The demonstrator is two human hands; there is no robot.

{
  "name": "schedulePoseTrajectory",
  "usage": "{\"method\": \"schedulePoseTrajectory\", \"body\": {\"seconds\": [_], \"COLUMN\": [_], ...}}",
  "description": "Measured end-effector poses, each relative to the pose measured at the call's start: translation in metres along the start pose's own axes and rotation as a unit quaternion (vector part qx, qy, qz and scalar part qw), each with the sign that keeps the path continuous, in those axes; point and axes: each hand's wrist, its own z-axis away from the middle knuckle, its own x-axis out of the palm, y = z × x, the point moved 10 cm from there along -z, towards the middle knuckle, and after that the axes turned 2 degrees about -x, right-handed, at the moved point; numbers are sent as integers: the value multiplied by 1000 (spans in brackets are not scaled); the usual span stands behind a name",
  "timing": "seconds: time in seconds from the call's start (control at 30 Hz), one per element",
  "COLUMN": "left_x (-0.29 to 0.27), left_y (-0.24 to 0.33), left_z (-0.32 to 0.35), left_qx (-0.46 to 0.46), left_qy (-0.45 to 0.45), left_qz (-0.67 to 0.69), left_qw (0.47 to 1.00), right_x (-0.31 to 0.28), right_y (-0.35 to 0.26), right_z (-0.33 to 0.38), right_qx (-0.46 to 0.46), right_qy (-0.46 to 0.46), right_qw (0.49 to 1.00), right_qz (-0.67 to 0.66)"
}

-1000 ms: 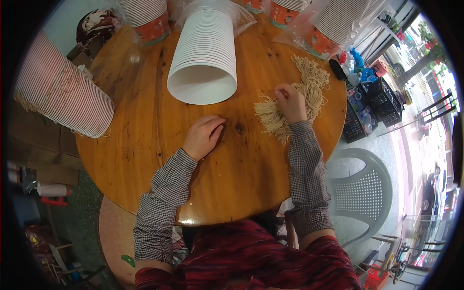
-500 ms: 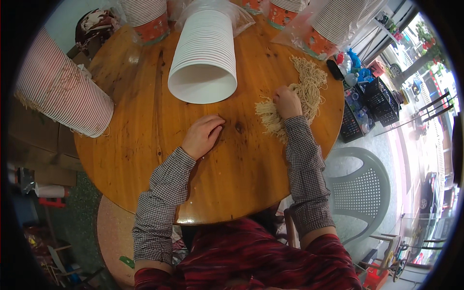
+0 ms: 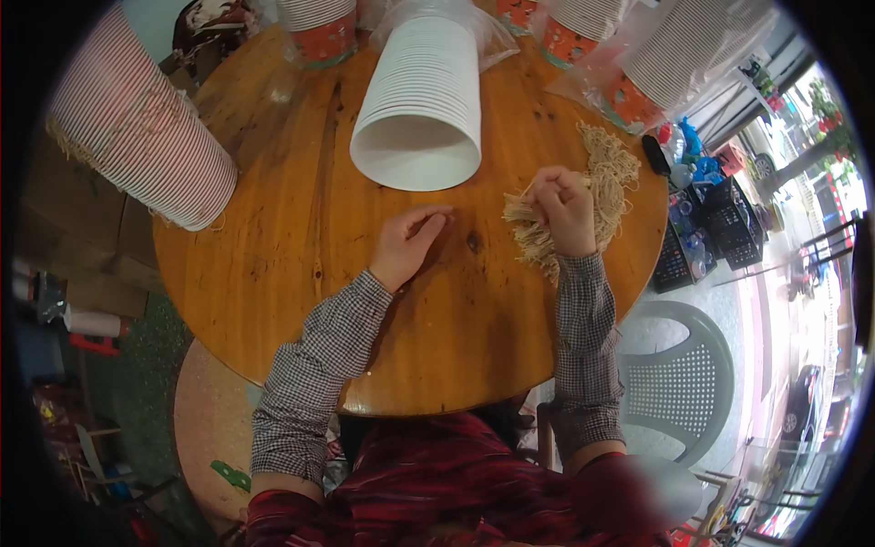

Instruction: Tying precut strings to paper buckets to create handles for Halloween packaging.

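Observation:
My left hand [image 3: 410,248] rests on the wooden table with its fingers stretched forward and nothing seen in it. In front of it a stack of white paper tubs [image 3: 421,100] lies on its side, partly in a clear plastic bag, its open mouth toward me. My right hand [image 3: 565,210] is closed, its fingers curled above a heap of beige strings [image 3: 611,169]. Whether a string is between those fingers cannot be made out. At the far left leans a tall stack of tubs [image 3: 150,128] with strings caught around it.
Along the table's far edge stand bagged stacks of orange-patterned tubs [image 3: 324,36]. Black crates [image 3: 729,219] with bottles sit beyond the table's right edge. A grey plastic chair [image 3: 679,383] is at the near right. The round table's bare wood [image 3: 292,264] shows at left.
My right hand has risen off the strings and turned, its curled fingers now showing. My left hand has tilted, thumb side up. The whole view has shifted slightly.

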Motion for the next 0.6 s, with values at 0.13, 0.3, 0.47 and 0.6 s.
{"method": "schedulePoseTrajectory", "body": {"seconds": [0.13, 0.3, 0.47, 0.6], "left_x": [21, 47, 38, 20], "left_y": [-25, -28, -37, -36], "left_z": [15, 34, 36, 28], "left_qx": [-197, -316, -321, -254], "left_qy": [-33, -119, -119, -72], "left_qz": [256, 396, 359, 311], "left_qw": [946, 854, 868, 913], "right_x": [52, 81, 75, 87], "right_y": [10, 15, 30, 37], "right_z": [18, 24, 21, 21], "right_qx": [85, 89, 101, 111], "right_qy": [-105, -153, -133, -168], "right_qw": [991, 984, 986, 979], "right_qz": [-14, -29, -1, 38]}}
